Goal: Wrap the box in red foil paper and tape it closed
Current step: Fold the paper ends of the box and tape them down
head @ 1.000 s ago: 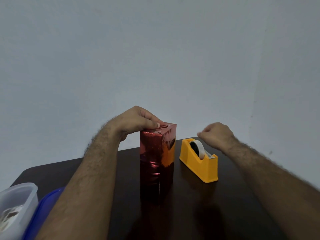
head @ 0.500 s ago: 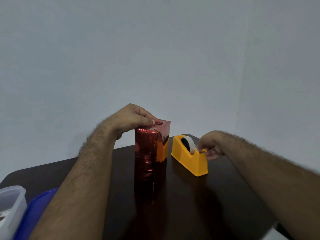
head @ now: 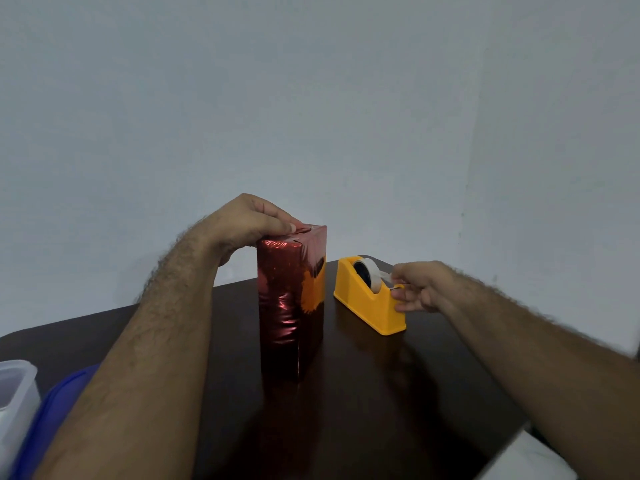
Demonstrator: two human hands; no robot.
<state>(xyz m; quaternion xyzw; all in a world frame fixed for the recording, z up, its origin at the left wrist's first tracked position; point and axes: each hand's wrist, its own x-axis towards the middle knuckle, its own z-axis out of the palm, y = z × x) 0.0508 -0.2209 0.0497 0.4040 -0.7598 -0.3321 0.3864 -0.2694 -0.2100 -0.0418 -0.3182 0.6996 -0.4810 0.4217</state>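
Observation:
A tall box wrapped in shiny red foil paper (head: 289, 306) stands upright in the middle of the dark table (head: 381, 393). My left hand (head: 247, 221) rests on the box's top left edge, fingers curled over the folded foil and holding it down. To the right stands a yellow tape dispenser (head: 363, 299) with a white tape roll (head: 369, 271). My right hand (head: 420, 285) is at the dispenser's near end, thumb and fingers pinching the free end of the tape at the cutter.
A clear plastic container (head: 15, 393) and a blue lid (head: 52, 410) lie at the table's near left edge. Something white (head: 526, 459) shows at the bottom right corner. A plain grey wall stands behind the table.
My right hand came down from above the dispenser to its near end and took hold of the tape end. My left hand stayed on the box top.

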